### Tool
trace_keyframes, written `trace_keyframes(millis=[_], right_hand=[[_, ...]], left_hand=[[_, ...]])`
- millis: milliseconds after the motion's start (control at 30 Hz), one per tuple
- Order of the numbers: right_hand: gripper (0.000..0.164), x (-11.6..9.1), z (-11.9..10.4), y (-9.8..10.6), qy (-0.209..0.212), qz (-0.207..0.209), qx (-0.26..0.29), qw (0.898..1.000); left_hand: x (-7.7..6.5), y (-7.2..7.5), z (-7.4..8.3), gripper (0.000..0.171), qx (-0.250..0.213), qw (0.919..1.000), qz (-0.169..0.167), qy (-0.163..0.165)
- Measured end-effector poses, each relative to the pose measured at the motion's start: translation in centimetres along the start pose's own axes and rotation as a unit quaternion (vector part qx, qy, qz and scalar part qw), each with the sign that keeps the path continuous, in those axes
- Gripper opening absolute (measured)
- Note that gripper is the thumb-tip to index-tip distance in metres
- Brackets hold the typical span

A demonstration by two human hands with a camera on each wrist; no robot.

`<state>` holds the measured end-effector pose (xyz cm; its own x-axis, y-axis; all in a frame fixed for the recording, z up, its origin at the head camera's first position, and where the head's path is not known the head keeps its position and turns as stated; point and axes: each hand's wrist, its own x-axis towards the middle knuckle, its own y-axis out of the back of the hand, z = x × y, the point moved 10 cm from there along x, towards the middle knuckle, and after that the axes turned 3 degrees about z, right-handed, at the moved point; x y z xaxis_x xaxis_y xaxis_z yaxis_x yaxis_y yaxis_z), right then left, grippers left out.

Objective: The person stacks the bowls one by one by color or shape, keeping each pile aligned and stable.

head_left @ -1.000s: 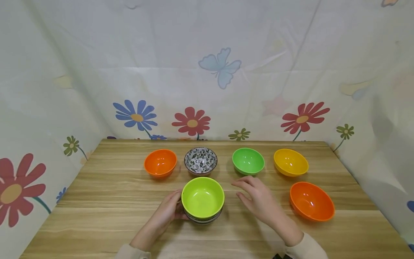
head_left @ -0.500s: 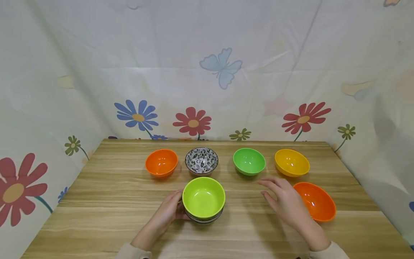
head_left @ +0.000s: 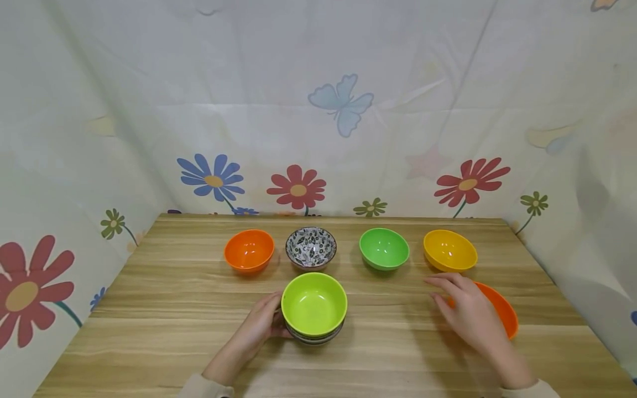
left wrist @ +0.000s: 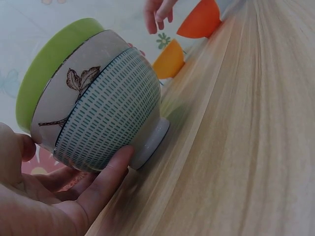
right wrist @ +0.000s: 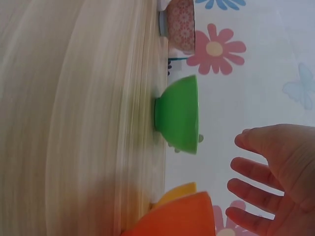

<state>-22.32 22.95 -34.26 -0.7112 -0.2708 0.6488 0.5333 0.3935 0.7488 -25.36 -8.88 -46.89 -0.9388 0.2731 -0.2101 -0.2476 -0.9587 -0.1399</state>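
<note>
A lime-green bowl (head_left: 314, 304) tops a stack at the front middle of the table. Under it, the left wrist view shows a white bowl with a brown leaf print (left wrist: 56, 98) and a teal-dashed bowl (left wrist: 113, 108) with its foot on the table. My left hand (head_left: 259, 320) holds the stack from its left side, thumb by the rims and fingers curved beneath the lower bowl. My right hand (head_left: 470, 315) hovers by a large orange bowl (head_left: 500, 309), partly covering it in the head view. Its fingers are spread and lightly bent, holding nothing.
Along the back of the wooden table (head_left: 149, 309) stand a smaller orange bowl (head_left: 249, 251), a patterned bowl (head_left: 311, 247), a green bowl (head_left: 384, 249) and a yellow bowl (head_left: 450, 250). A flower-printed curtain (head_left: 239, 110) hangs behind and at the sides.
My right hand has moved right, from beside the stack to the large orange bowl. My left hand and the stack have stayed in place.
</note>
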Motion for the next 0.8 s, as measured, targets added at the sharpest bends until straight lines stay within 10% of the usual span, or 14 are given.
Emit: trace_keyframes(millis=[800], right_hand=[[0.04, -2.2, 6.7, 1.5, -0.097, -0.012, -0.035, 0.995]], left_hand=[[0.1, 0.1, -0.2, 0.052, -0.008, 1.0, 0.0, 0.001]])
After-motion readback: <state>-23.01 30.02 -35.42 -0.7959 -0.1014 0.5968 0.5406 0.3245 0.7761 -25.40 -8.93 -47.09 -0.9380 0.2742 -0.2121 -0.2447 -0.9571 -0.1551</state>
